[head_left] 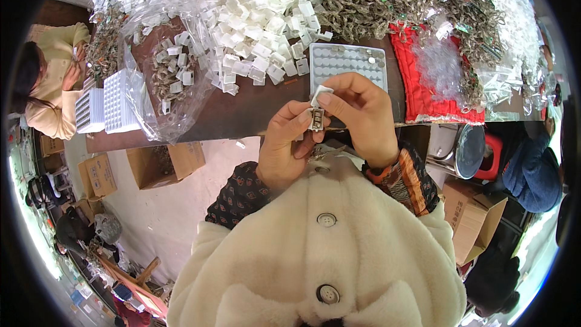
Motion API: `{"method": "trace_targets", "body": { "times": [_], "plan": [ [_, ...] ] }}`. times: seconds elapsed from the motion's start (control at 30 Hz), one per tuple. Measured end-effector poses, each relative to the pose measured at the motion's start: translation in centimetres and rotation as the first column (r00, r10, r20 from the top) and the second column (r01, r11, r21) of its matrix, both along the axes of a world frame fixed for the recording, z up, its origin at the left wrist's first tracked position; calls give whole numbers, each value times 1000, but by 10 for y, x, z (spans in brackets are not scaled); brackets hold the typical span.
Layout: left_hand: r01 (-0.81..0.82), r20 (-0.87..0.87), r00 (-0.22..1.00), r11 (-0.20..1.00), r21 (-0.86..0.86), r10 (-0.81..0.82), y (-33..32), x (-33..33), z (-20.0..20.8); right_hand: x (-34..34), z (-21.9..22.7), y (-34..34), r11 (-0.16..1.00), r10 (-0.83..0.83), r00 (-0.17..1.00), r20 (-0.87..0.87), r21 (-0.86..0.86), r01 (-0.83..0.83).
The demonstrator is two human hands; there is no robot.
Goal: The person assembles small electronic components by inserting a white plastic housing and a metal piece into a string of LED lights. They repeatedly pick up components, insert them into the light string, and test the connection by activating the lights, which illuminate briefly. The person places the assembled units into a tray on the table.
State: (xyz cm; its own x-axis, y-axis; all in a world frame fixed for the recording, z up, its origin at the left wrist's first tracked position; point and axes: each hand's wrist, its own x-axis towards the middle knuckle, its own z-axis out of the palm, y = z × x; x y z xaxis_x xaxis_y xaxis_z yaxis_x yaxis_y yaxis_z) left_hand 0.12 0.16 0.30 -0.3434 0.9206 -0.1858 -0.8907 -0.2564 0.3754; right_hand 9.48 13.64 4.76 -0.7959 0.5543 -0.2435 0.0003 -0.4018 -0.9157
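Both the left hand and right hand pinch one small white plastic clip just below the grey compartment tray, which appears barely filled, while the white clip heap beyond the tray remains large.

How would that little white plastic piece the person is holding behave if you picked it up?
The small white plastic piece probably feels stiff and very light: both hands pinch it with fingertips alone. Its boxy shape suggests it wouldn't roll, like the heaped white pieces.
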Motion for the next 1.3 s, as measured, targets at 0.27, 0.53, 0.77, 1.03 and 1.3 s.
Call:
{"method": "trace_targets", "body": {
  "times": [0.27, 0.53, 0.77, 1.03, 1.3],
  "plan": [
    [-58, 56, 996, 994, -93, 63, 0, 7, 4, 7, -15, -2, 732, 173, 945, -279, 678, 67],
    [1, 132, 991, 991, -133, 17, 2, 10, 8, -3, -22, -13, 607, 59, 932, -359, 754, 252],
    [-11, -46, 999, 999, -41, 9, 3, 17, 5, 8, -25, -11, 578, 121, 920, -374, 779, 241],
    [-13, -34, 999, 960, -280, 3, 10, 32, 2, 30, -32, -14, 811, -45, 917, -397, 521, 266],
    [5, -96, 995, 998, -64, -11, 14, 34, 2, 33, -30, -10, 707, 17, 935, -354, 666, 239]
  ]
}}
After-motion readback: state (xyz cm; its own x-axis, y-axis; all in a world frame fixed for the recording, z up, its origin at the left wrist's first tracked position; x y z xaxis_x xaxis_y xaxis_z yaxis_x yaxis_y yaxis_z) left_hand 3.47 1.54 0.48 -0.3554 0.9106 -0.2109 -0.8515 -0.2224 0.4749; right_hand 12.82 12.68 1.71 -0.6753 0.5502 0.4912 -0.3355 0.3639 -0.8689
